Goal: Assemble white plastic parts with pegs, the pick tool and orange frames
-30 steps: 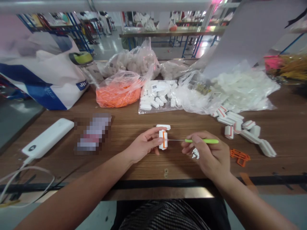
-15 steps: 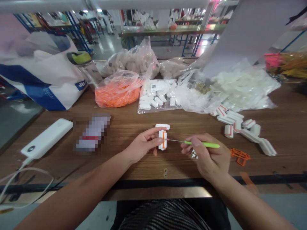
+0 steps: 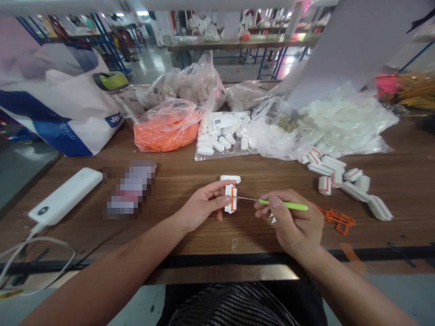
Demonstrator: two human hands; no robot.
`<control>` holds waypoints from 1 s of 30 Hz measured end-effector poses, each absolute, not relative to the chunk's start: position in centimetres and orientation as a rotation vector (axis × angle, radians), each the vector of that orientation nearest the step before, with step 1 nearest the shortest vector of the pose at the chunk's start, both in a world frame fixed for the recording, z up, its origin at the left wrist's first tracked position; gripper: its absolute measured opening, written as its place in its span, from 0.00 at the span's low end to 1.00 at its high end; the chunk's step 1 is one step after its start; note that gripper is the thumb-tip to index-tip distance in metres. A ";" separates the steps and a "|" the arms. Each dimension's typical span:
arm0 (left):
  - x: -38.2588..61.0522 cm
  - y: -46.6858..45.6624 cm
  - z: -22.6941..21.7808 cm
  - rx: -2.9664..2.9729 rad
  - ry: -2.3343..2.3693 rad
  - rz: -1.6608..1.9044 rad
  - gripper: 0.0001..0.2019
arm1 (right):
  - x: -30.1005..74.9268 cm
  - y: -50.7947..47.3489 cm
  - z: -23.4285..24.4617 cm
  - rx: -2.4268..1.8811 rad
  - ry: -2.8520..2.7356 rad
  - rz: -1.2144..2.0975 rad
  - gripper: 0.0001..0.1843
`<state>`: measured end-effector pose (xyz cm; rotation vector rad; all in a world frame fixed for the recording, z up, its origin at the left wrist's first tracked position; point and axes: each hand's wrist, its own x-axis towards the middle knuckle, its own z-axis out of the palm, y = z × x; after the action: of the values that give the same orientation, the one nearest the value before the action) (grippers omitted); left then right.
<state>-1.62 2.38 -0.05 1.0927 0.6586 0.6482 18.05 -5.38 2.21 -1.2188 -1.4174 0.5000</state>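
My left hand (image 3: 204, 204) pinches a small white plastic part with an orange strip (image 3: 231, 198), holding it upright just above the wooden table (image 3: 190, 170). My right hand (image 3: 295, 222) grips a thin metal pick with a green handle (image 3: 283, 204); its tip touches the part's orange side. A small white piece (image 3: 273, 219) lies under my right fingers. Another white part (image 3: 230, 179) lies on the table just behind the held one.
Behind are bags of orange pieces (image 3: 166, 131), white parts (image 3: 222, 133) and a clear-bag heap (image 3: 333, 122). Finished white-and-orange parts (image 3: 340, 179) lie at right, with an orange frame (image 3: 338, 218). A white power bank (image 3: 64, 195) and cable lie at left, by a blue-white bag (image 3: 61, 104).
My right hand has shifted slightly left and tilted the pick, its tip staying at the part. The left hand has barely moved.
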 end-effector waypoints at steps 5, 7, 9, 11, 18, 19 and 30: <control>-1.6 2.3 0.1 1.067 0.678 0.639 0.23 | 18.1 -5.3 2.2 -1.257 -1.400 0.493 0.08; -1.5 2.3 0.2 1.065 0.688 0.642 0.23 | 18.1 -5.3 2.2 -1.253 -1.402 0.482 0.08; -1.5 2.3 0.2 1.071 0.701 0.645 0.24 | 18.1 -5.4 2.2 -1.250 -1.403 0.478 0.08; -1.5 2.2 0.2 1.075 0.716 0.647 0.24 | 18.0 -5.5 2.1 -1.242 -1.388 0.473 0.07; -1.4 2.3 0.3 1.055 0.712 0.668 0.24 | 17.8 -5.8 2.8 -1.236 -1.517 0.343 0.08; -1.4 2.3 0.3 1.049 0.715 0.669 0.24 | 17.8 -5.9 3.0 -1.235 -1.573 0.314 0.08; -1.3 2.2 0.6 0.916 0.710 0.706 0.22 | 18.2 -6.2 3.4 -1.119 -1.868 0.022 0.10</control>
<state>-1.34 2.20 0.61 0.9160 0.7099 0.7062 18.16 -6.18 3.44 -1.1186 -1.8681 0.0221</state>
